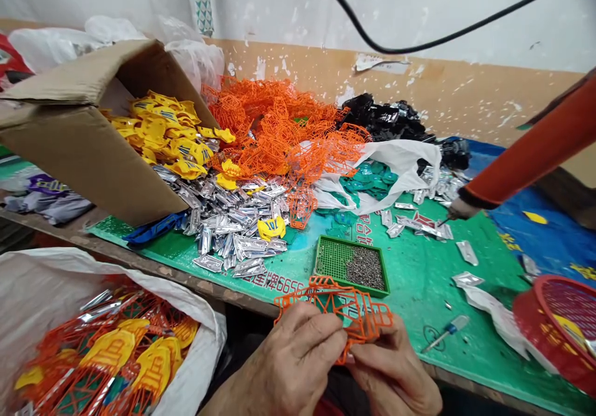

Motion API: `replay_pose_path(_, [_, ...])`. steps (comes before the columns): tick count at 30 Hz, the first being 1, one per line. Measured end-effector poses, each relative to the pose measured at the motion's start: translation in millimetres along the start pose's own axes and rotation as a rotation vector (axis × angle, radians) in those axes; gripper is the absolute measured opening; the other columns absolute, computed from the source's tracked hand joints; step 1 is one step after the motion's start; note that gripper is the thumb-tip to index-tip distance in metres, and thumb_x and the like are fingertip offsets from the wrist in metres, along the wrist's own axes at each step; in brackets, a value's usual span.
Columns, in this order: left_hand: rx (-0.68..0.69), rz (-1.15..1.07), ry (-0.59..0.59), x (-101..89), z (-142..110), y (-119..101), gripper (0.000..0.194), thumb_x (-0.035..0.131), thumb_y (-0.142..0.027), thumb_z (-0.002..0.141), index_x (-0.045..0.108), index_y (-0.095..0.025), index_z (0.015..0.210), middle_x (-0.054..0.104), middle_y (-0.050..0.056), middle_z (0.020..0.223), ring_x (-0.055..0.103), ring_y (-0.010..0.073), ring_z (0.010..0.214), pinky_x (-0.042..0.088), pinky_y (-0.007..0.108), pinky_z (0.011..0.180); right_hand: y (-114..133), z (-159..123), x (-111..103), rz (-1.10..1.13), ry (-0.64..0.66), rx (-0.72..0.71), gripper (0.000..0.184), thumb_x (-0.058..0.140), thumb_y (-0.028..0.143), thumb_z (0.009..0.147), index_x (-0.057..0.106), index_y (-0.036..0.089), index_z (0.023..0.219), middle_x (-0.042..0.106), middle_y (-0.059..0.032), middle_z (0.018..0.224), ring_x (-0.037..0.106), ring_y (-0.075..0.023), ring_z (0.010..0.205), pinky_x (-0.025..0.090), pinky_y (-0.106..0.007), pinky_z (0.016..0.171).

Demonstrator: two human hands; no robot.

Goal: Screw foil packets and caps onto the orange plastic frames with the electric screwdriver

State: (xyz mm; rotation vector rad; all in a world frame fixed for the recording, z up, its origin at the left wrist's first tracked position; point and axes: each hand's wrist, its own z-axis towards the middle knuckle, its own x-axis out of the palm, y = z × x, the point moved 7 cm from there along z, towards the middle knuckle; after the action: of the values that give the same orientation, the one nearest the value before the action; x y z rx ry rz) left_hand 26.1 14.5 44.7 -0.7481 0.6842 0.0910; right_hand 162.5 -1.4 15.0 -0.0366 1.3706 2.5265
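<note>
- Green printed work mat [419, 292] covers the bench; work proceeds at its near edge.
- Left hand [291, 354]: fingers curled, pinching the orange plastic lattice frame [367, 316] from above.
- Right hand [391, 366]: partly closed, gripping the frame's lower edge.
- Frame position: between both hands, over the mat's near edge.
- Adjacent: green perforated tray [328, 257] holding small metal screws [365, 267], just beyond the frame; blue-handled screwdriver [451, 324] at right.
- Legible marking: "6655" on the mat, beside Chinese characters.
- Lower left: white sack [56, 267] of orange-and-yellow parts [109, 351].
</note>
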Motion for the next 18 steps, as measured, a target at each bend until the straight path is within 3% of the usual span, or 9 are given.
replay_pose_path(3, [-0.022, -0.023, 0.041, -0.9, 1.2, 4.9, 0.044, 0.037, 0.004, 0.083, 0.059, -0.014, 0.116, 0.067, 0.013, 0.102, 0.052, 0.0233, 0.088, 0.047, 0.037, 0.080, -2.5, -3.2, -2.2, -0.261, 0.051, -0.057, 0.048, 0.067, 0.016, 0.080, 0.064, 0.046, 0.117, 0.062, -0.0045, 0.092, 0.063, -0.0225, 0.081, 0.053, -0.037, 0.066])
replay_pose_path(6, [-0.053, -0.049, 0.082, 0.7, 0.9, 11.4, 0.040, 0.038, 0.005, 0.077, 0.060, -0.013, 0.105, 0.065, 0.013, 0.099, 0.052, 0.0225, 0.088, 0.047, 0.035, 0.080, 2.2, -2.8, -4.7, -0.517, 0.058, -0.140, 0.048, 0.071, 0.016, 0.076, 0.067, 0.042, 0.117, 0.061, -0.0067, 0.092, 0.059, -0.0246, 0.085, 0.050, -0.037, 0.070])
replay_pose_path(10, [-0.097, -0.045, 0.173, 9.7, -1.9, 18.9, 0.032, 0.040, 0.004, 0.076, 0.059, -0.015, 0.093, 0.064, 0.012, 0.095, 0.054, 0.0222, 0.088, 0.049, 0.035, 0.080, 22.8, 4.4, 9.9, -0.736, 0.136, -0.362, 0.039, 0.066, 0.014, 0.078, 0.069, 0.032, 0.112, 0.067, -0.0069, 0.105, 0.055, -0.0263, 0.098, 0.043, -0.039, 0.082])
replay_pose_path(13, [-0.130, -0.024, 0.183, 9.8, -1.5, 21.8, 0.031, 0.041, 0.005, 0.076, 0.057, -0.015, 0.093, 0.064, 0.010, 0.096, 0.057, 0.0206, 0.090, 0.051, 0.034, 0.083, 22.0, 13.3, 19.3, -0.638, 0.243, -0.333, 0.020, 0.062, 0.015, 0.083, 0.067, 0.024, 0.099, 0.070, -0.0051, 0.095, 0.056, -0.0246, 0.097, 0.041, -0.040, 0.085])
replay_pose_path(18, [0.026, 0.178, -0.028, -15.0, 5.0, 6.6, 0.034, 0.049, 0.004, 0.081, 0.051, -0.008, 0.113, 0.062, 0.015, 0.115, 0.051, 0.0242, 0.118, 0.046, 0.039, 0.101, 14.6, 21.0, 12.9, -0.419, 0.215, -0.283, 0.007, 0.059, 0.018, 0.088, 0.065, 0.021, 0.089, 0.067, -0.0034, 0.082, 0.060, -0.0205, 0.092, 0.048, -0.038, 0.081])
